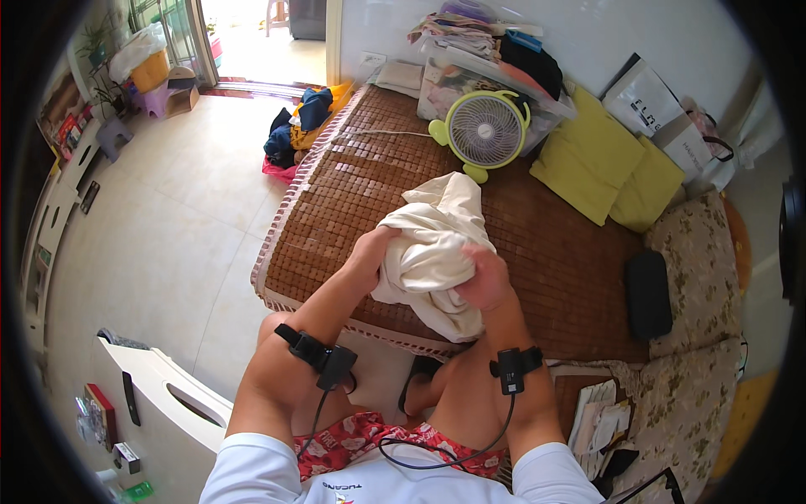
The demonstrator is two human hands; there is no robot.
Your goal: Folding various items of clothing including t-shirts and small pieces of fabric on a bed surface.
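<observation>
A bunched cream-coloured cloth garment (428, 252) is held up in front of me, over the near part of a brown tile mat (336, 197). My left hand (369, 256) grips its left side, fingers partly tucked into the folds. On the right side my right hand (484, 279) is closed on the fabric, a little blurred. One end of the cloth points away toward the fan, and another part hangs down toward my knees. Which part of the garment is which cannot be made out in the folds.
A green-rimmed fan (484, 130) stands on the mat beyond the cloth, its cord running left. Yellow-green cushions (592, 155) and a black case (647, 294) lie to the right. A clothes pile (298, 126) sits past the mat's left edge. A white chair (164, 386) is at my left.
</observation>
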